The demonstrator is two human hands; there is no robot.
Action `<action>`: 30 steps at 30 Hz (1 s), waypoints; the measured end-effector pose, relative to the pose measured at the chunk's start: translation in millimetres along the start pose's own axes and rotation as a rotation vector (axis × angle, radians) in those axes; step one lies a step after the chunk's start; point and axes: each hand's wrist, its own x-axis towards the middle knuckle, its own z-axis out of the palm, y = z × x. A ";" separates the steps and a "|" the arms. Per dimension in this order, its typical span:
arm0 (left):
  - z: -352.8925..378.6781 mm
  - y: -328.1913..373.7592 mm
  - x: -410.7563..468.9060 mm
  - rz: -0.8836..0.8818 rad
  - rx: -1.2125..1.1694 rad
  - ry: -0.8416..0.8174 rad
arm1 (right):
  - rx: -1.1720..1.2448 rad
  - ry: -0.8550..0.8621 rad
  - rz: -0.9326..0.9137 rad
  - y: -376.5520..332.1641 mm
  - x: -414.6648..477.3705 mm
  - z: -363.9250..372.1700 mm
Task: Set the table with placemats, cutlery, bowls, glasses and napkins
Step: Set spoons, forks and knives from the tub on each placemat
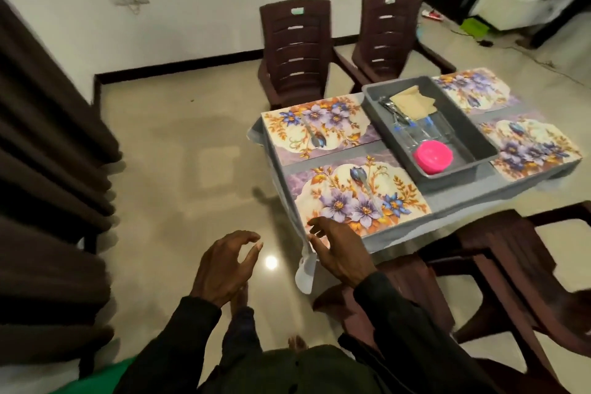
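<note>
By the near left corner of the table (447, 198), right hand (335, 249) and left hand (224, 265) both empty, fingers loosely spread; tray (463, 128) of cutlery (388, 105), glasses (422, 128), napkins (412, 101) and bowl (433, 157) ahead and rightward, long axis slanting away, nearer the right hand.

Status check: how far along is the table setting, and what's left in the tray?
Done: four floral placemats are down, and the two left ones each carry a spoon. In hand: nothing; left hand and right hand are both empty near the table corner. Left: the gray tray holds the napkins, more cutlery, glasses and the pink bowl; the two right placemats look bare.
</note>
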 end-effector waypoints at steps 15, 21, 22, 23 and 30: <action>-28.7 -6.2 254.4 0.501 0.022 -0.378 | 0.014 0.336 0.466 -10.7 114.7 -7.9; -15.1 3.1 307.4 0.565 0.002 -0.462 | 0.007 0.406 0.589 -3.4 133.5 -15.7; -11.0 6.0 315.8 0.571 0.003 -0.484 | 0.008 0.419 0.603 -0.2 136.4 -17.7; -6.2 9.7 325.2 0.577 0.002 -0.499 | 0.007 0.431 0.620 4.2 140.1 -20.0; 29.1 43.8 387.5 0.585 0.000 -0.534 | 0.007 0.464 0.713 58.8 170.9 -36.3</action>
